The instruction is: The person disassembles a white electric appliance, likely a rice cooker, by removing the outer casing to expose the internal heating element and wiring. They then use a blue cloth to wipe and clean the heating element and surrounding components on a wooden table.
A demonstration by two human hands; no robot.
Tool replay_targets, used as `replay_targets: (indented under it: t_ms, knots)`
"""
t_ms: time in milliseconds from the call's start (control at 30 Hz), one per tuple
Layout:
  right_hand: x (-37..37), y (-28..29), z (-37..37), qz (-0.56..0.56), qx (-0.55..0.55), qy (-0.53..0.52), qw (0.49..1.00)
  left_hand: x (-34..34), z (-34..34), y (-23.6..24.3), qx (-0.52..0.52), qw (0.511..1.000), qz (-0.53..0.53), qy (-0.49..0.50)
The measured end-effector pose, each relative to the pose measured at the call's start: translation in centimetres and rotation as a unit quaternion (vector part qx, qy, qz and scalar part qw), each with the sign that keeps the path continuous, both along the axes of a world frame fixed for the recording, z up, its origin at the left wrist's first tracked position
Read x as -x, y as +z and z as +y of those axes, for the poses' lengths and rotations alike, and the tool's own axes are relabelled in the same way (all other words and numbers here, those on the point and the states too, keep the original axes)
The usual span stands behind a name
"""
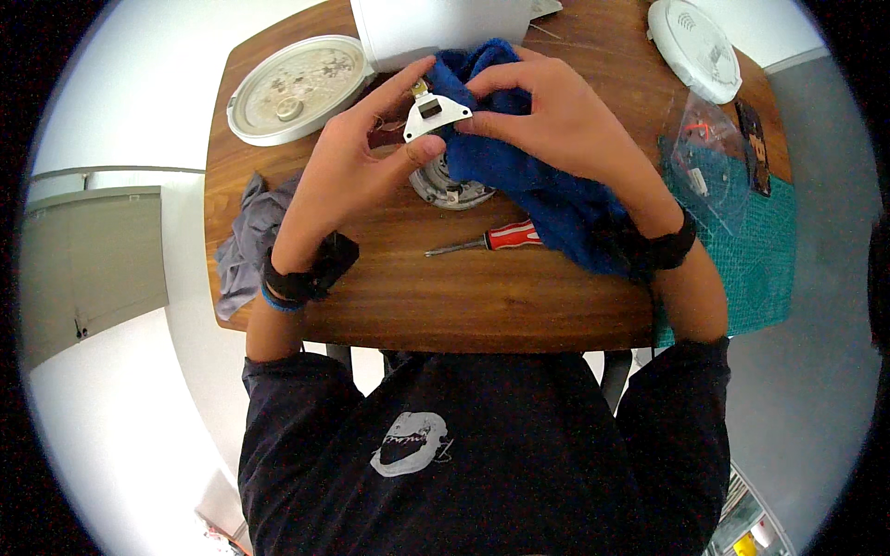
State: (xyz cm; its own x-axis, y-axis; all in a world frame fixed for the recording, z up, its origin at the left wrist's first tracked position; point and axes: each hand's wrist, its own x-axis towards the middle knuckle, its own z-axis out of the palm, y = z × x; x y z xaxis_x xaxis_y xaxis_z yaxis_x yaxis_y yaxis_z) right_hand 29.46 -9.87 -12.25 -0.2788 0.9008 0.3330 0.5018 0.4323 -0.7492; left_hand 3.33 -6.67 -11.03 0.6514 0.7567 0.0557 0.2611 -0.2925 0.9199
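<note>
My left hand (348, 167) grips a small white bracket-like part (449, 115) between thumb and fingers. The part has a flat face, a dark square opening and small holes at its corners; a brass-coloured piece shows at its upper end. My right hand (579, 120) pinches a blue cloth (528, 190) against the part's right side. From there the cloth drapes down toward my right wrist. Beneath my hands, a round metallic base (451, 196) lies on the table, partly covered by hand and cloth. A red-handled screwdriver (513, 236) rests nearer me, its handle end under the cloth.
The wooden table (445, 306) holds a round, stained whitish cover (306, 88) at far left and a grey cloth (248, 241) at left. A white box (436, 32) stands behind my hands. At right are a white oval device (695, 51), plastic bag (706, 157), dark phone-like slab (754, 148) and green cutting mat (760, 250).
</note>
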Motion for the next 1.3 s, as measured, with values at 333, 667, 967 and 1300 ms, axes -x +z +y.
replay_targets:
  t_ms: [333, 667, 967, 1300]
  knots:
    - [1.1, -1.2, -0.1, -0.051, -0.027, -0.023, 0.998, -1.3, -0.9, 1.1, -0.1, 0.982, 0.15, 0.062]
    - [2.0, -0.1, -0.9, -0.025, -0.071, -0.042, 0.996, -0.4, -0.1, 0.7, -0.223, 0.971, 0.087, -0.009]
    - [-0.1, 0.0, -0.9, -0.074, -0.004, -0.089, 0.993, 0.2, -0.2, 2.3, -0.125, 0.988, 0.088, -0.013]
    - [0.7, -0.1, -1.3, -0.018, 0.051, -0.016, 0.998, -1.1, -1.0, 1.1, -0.194, 0.976, 0.088, 0.049]
